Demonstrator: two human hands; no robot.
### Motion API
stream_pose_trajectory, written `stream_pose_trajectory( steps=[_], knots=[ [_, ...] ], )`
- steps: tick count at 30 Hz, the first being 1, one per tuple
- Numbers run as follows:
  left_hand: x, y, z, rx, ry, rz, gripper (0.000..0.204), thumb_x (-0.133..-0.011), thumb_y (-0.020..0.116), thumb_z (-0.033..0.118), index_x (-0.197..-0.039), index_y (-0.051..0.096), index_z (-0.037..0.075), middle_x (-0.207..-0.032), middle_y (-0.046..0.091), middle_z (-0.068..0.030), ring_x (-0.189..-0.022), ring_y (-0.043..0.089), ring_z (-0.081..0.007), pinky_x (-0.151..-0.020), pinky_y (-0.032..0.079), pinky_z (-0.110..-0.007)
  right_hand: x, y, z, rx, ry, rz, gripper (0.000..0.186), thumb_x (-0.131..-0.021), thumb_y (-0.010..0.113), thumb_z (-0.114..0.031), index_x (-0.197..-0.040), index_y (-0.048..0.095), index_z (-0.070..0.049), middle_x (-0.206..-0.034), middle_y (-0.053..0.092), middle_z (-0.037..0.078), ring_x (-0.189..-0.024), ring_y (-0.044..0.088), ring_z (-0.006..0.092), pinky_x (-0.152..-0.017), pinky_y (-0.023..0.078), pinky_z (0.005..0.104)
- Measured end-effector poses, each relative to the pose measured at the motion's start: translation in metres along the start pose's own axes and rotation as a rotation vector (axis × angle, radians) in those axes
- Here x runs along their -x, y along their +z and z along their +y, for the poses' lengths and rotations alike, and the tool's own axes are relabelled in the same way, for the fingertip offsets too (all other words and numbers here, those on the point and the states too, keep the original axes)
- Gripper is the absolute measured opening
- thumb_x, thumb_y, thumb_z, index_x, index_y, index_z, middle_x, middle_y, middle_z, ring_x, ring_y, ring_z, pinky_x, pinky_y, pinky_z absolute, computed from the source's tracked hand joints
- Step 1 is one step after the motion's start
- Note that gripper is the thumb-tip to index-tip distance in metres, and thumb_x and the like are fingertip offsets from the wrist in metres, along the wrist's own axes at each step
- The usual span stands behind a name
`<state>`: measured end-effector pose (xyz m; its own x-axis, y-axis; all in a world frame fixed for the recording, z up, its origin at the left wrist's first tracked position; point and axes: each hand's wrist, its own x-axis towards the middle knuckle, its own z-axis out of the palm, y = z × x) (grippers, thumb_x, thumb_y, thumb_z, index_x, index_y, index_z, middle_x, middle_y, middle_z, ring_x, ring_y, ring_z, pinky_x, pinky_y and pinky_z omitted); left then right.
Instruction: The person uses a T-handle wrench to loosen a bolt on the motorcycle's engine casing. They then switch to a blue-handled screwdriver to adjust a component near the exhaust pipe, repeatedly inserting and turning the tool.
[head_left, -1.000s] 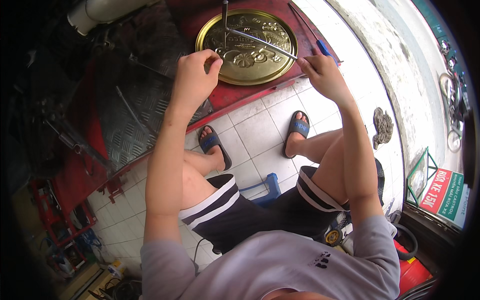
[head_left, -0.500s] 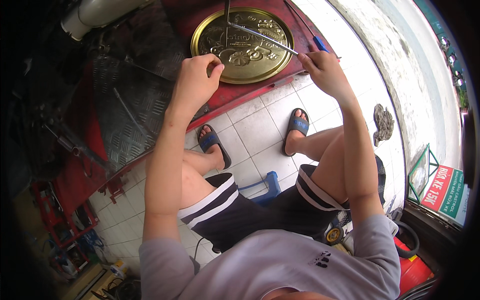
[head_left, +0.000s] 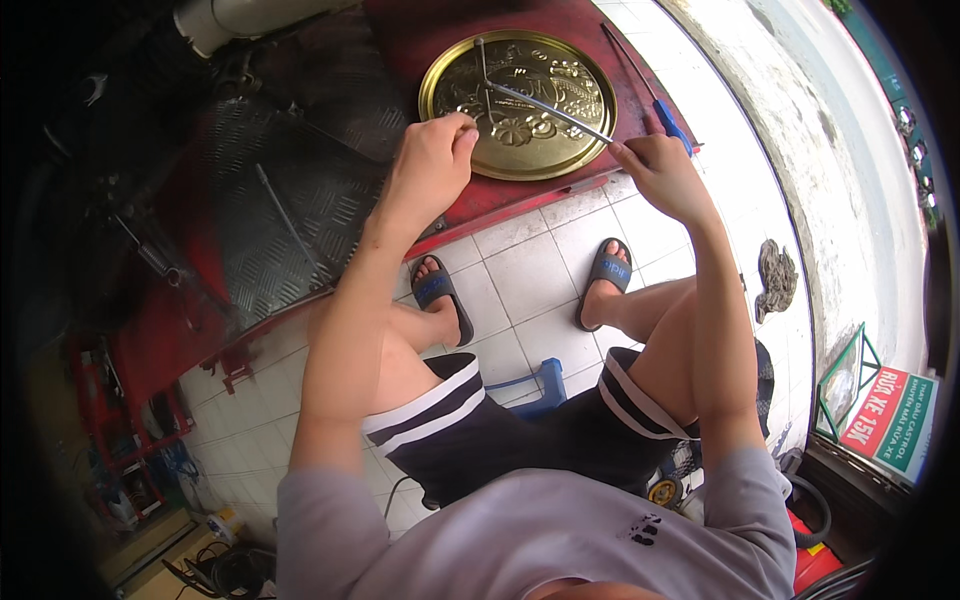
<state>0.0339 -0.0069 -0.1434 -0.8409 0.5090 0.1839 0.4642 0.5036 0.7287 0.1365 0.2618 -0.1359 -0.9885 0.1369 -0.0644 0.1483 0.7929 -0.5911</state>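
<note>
My right hand [head_left: 668, 175] is closed on the end of the long shaft of a metal T-handle wrench [head_left: 550, 112]. The wrench slants up and left from it, over a round gold tray [head_left: 565, 165] with an embossed pattern. Near the tray's left front edge is my left hand [head_left: 432, 165]. Its fingers are curled and the thumb lies close to the forefinger; whatever is between them, if anything, is hidden. Just beyond my right hand lies a long screwdriver [head_left: 668, 118] with a blue and red handle.
The tray rests on a red metal platform [head_left: 480, 205]. Left of it are a dark tread plate [head_left: 240, 200] and a loose metal rod [head_left: 285, 215]. A pale pipe [head_left: 235, 22] is at the upper left. A crumpled rag [head_left: 776, 280] lies on the tiled floor to the right.
The whole scene sits a little lower and farther right in the picture. Both hands keep nearly the same place by the tray, and the right still grips the wrench.
</note>
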Motion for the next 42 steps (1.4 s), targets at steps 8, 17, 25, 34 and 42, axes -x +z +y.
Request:
stream_pose_trajectory(
  steps=[8, 17, 25, 34, 42],
  knots=[
    [-0.009, -0.041, 0.016, 1.259, -0.242, -0.214, 0.07, -0.102, 0.02, 0.054, -0.127, 0.052, -0.003, -0.112, 0.065, -0.0206, -0.106, 0.065, -0.0313, -0.087, 0.051, -0.036, 0.008, 0.001, -0.033, -0.18, -0.28, 0.295, 0.029, -0.08, 0.076, -0.028, -0.076, 0.07, 0.0, -0.051, 0.053, 0.009, -0.044, 0.047, 0.0203, -0.048, 0.035, 0.0332],
    [0.016, -0.048, 0.011, 1.048, 0.094, -0.578, 0.082, -0.094, 0.026, 0.071, -0.11, 0.064, 0.0, -0.09, 0.069, -0.0106, -0.063, 0.054, -0.0079, -0.053, 0.036, -0.019, -0.011, 0.008, -0.032, -0.054, -0.32, 0.427, 0.027, -0.067, 0.084, -0.022, -0.081, 0.072, -0.003, -0.07, 0.062, 0.007, -0.071, 0.059, 0.0218, -0.067, 0.043, 0.036],
    [0.123, 0.012, 0.137, 0.781, 0.325, -0.819, 0.047, -0.102, 0.044, 0.031, -0.071, 0.055, -0.002, -0.057, 0.054, -0.0089, -0.054, 0.051, -0.0189, -0.059, 0.043, -0.037, -0.039, 0.043, -0.055, -0.081, -0.77, 0.421, 0.074, -0.088, 0.043, -0.071, -0.127, 0.063, -0.011, -0.143, 0.048, 0.015, -0.132, 0.044, 0.0352, -0.107, 0.035, 0.0489],
    [0.121, 0.006, 0.12, 0.653, 0.333, 0.005, 0.024, -0.096, 0.057, 0.02, -0.082, 0.061, 0.001, -0.05, 0.053, -0.0089, -0.043, 0.054, -0.0215, -0.047, 0.041, -0.033, -0.04, 0.059, -0.101, -0.64, -0.621, 0.383, 0.042, -0.102, 0.048, -0.026, -0.138, 0.049, -0.004, -0.137, 0.053, 0.012, -0.124, 0.053, 0.0233, -0.097, 0.045, 0.0341],
    [0.125, 0.038, 0.098, 0.302, 0.285, 0.112, 0.017, -0.095, 0.057, 0.019, -0.09, 0.059, 0.002, -0.059, 0.061, -0.0139, -0.054, 0.064, -0.0318, -0.049, 0.046, -0.041, 0.005, 0.068, -0.13, -0.991, -0.487, -0.62, 0.068, -0.102, 0.045, -0.039, -0.154, 0.016, -0.007, -0.103, 0.067, 0.024, -0.09, 0.068, 0.0282, -0.087, 0.051, 0.0385]
  ],
)
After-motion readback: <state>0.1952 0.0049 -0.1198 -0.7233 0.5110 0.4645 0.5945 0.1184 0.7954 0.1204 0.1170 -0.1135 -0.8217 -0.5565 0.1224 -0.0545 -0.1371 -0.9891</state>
